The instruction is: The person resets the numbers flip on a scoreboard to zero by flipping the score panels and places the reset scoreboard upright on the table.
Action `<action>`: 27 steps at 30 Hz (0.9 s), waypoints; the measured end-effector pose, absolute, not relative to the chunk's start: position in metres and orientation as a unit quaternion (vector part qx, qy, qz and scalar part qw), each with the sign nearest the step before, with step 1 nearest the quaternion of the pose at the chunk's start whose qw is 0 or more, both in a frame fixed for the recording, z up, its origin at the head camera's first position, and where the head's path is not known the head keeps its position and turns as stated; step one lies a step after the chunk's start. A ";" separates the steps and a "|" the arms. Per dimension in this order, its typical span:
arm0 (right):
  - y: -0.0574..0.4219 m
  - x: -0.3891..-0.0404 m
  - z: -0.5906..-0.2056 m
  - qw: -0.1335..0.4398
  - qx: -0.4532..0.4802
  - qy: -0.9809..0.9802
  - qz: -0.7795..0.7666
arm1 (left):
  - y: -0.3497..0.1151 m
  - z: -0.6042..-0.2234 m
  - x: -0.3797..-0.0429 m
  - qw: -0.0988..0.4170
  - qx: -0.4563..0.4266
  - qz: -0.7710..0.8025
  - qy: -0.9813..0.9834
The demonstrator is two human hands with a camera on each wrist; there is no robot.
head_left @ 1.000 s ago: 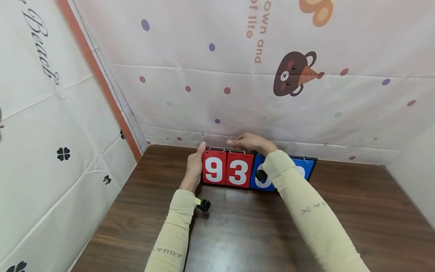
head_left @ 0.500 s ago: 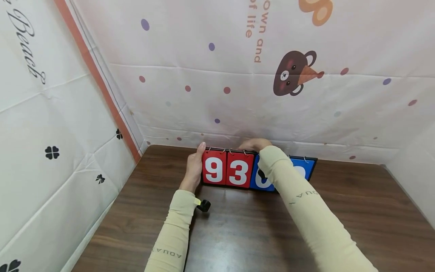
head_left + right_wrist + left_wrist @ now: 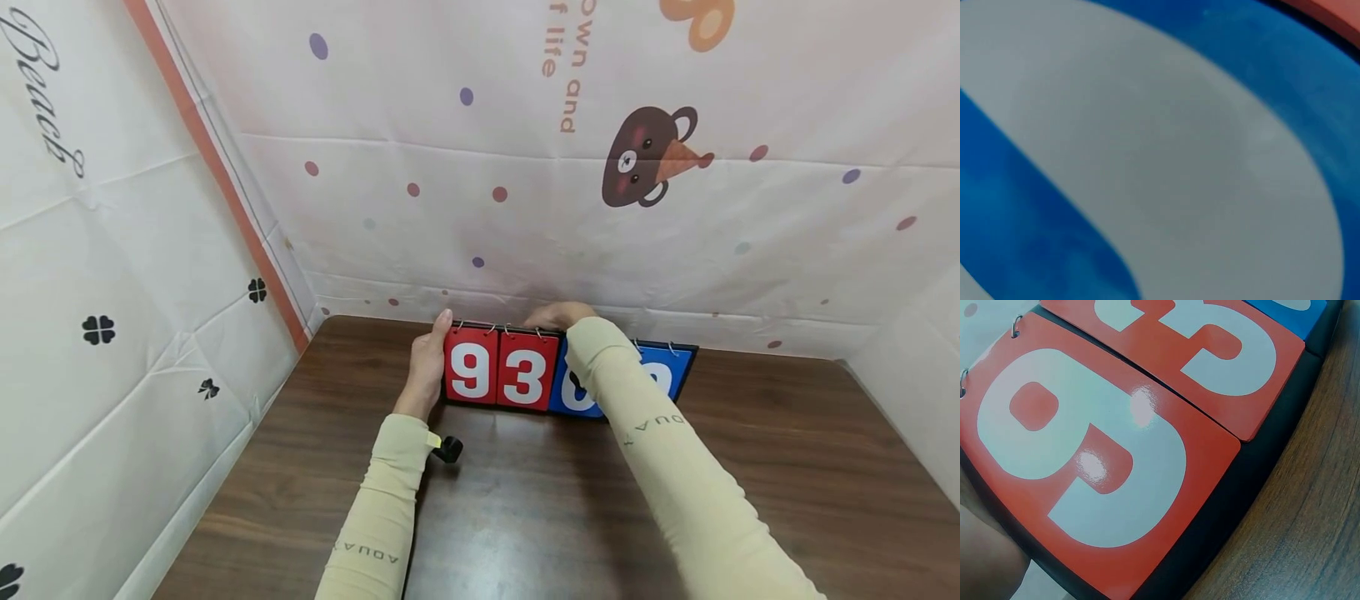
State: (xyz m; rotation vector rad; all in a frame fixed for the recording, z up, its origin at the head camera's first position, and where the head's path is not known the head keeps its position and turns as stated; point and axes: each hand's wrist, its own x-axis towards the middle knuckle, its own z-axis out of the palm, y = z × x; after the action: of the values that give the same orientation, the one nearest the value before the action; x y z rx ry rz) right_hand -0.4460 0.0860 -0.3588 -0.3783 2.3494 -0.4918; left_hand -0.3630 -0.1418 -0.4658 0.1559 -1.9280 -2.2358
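Observation:
A flip scoreboard stands at the back of the table, with red cards reading 9 and 3 on its left half. Its blue right half is partly covered by the right forearm. My left hand grips the board's left edge, thumb up along the side and fingers out of sight behind. Over the top edge reaches my right hand; its fingers are hidden behind the board. Up close in the left wrist view is the red 9 card. A blurred blue-and-white number card fills the right wrist view.
The brown wooden table meets a printed cloth backdrop right behind the board. Another cloth hangs along the left side. A small black wrist camera sticks out from the left sleeve.
My right hand has gone from above the scoreboard's top edge down behind it, so its fingers are now hidden. My left hand keeps its hold, and the cards read the same.

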 end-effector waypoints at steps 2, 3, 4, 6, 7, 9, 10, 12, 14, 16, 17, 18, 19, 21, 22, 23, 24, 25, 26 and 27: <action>0.086 -0.445 -0.356 0.357 -0.120 0.905 -0.200 | -0.141 -0.465 -0.364 0.089 0.053 -0.752 -0.651; 0.086 -0.444 -0.355 0.358 -0.106 0.905 -0.203 | -0.141 -0.465 -0.364 0.088 0.054 -0.752 -0.651; 0.087 -0.443 -0.354 0.361 -0.098 0.905 -0.202 | -0.141 -0.465 -0.364 0.086 0.054 -0.752 -0.651; 0.087 -0.442 -0.352 0.363 -0.074 0.905 -0.207 | -0.141 -0.464 -0.365 0.084 0.055 -0.752 -0.651; 0.087 -0.442 -0.352 0.365 -0.075 0.905 -0.204 | -0.140 -0.464 -0.365 0.084 0.054 -0.753 -0.651; 0.086 -0.441 -0.351 0.369 -0.083 0.905 -0.195 | -0.140 -0.464 -0.365 0.083 0.054 -0.754 -0.649; 0.086 -0.442 -0.351 0.371 -0.092 0.905 -0.187 | -0.140 -0.464 -0.364 0.083 0.053 -0.755 -0.649; 0.086 -0.446 -0.354 0.378 -0.104 0.903 -0.177 | -0.140 -0.463 -0.364 0.083 0.052 -0.756 -0.648; 0.088 -0.452 -0.360 0.379 -0.121 0.901 -0.172 | -0.140 -0.463 -0.363 0.084 0.050 -0.755 -0.648; 0.091 -0.465 -0.372 0.372 -0.143 0.902 -0.168 | -0.140 -0.464 -0.363 0.085 0.050 -0.754 -0.649; 0.095 -0.477 -0.384 0.366 -0.157 0.902 -0.166 | -0.141 -0.464 -0.363 0.086 0.050 -0.753 -0.650; 0.097 -0.488 -0.395 0.361 -0.166 0.902 -0.169 | -0.141 -0.465 -0.364 0.087 0.050 -0.753 -0.650; 0.099 -0.498 -0.405 0.357 -0.170 0.902 -0.175 | -0.142 -0.465 -0.364 0.088 0.050 -0.753 -0.651; 0.102 -0.515 -0.424 0.349 -0.175 0.903 -0.182 | -0.143 -0.466 -0.364 0.090 0.051 -0.752 -0.651; 0.104 -0.526 -0.434 0.349 -0.171 0.902 -0.187 | -0.143 -0.467 -0.364 0.090 0.051 -0.752 -0.651; 0.106 -0.526 -0.436 0.345 -0.173 0.901 -0.197 | -0.143 -0.467 -0.364 0.090 0.051 -0.752 -0.650; 0.105 -0.524 -0.435 0.344 -0.173 0.900 -0.204 | -0.143 -0.467 -0.363 0.089 0.051 -0.754 -0.649; 0.104 -0.518 -0.430 0.343 -0.172 0.900 -0.208 | -0.143 -0.467 -0.363 0.089 0.050 -0.754 -0.648; 0.102 -0.510 -0.424 0.341 -0.172 0.899 -0.212 | -0.143 -0.467 -0.363 0.089 0.050 -0.755 -0.648; 0.101 -0.500 -0.415 0.345 -0.174 0.896 -0.218 | -0.143 -0.467 -0.363 0.088 0.050 -0.755 -0.647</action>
State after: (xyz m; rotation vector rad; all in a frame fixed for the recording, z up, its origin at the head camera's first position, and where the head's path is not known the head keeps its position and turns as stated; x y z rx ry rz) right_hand -0.5003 0.1008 -0.4152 -0.4517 2.3271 -0.5670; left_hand -0.3626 -0.1433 -0.4669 0.1475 -1.9272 -2.2482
